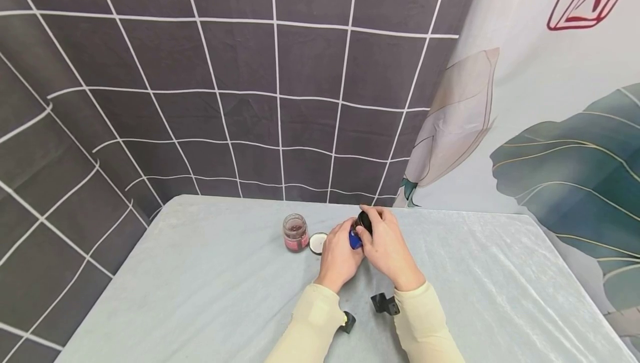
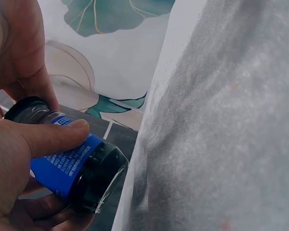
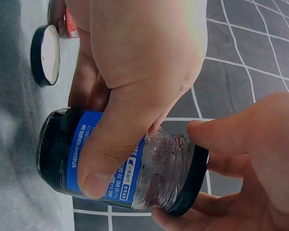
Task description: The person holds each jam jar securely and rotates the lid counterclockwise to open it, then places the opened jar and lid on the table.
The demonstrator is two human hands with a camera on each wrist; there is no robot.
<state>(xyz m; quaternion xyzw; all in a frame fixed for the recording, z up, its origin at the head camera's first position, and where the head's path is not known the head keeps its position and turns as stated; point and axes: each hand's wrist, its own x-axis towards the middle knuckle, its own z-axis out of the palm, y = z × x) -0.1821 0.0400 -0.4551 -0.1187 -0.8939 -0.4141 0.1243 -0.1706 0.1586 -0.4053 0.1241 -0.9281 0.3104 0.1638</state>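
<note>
My left hand (image 1: 341, 254) grips a glass jar with a blue label (image 3: 127, 175), its thumb laid across the label in both wrist views. With thumb and fingers, my right hand (image 1: 392, 246) pinches the black lid (image 3: 195, 178) at the jar's mouth. Dark contents fill the base end of the jar; the clear glass near the neck is specked inside. The jar is tipped on its side in the right wrist view. Left of my hands, a second jar with a pinkish-red label (image 1: 295, 236) stands without a lid. Beside it a loose lid (image 1: 317, 243) shows its white inside.
A pale blue-grey cloth covers the table (image 1: 200, 285). Behind it hangs a dark curtain with a white grid (image 1: 250, 118), and a leaf-patterned white curtain (image 1: 525, 174) is at the right. Black devices (image 1: 385, 303) sit by my wrists.
</note>
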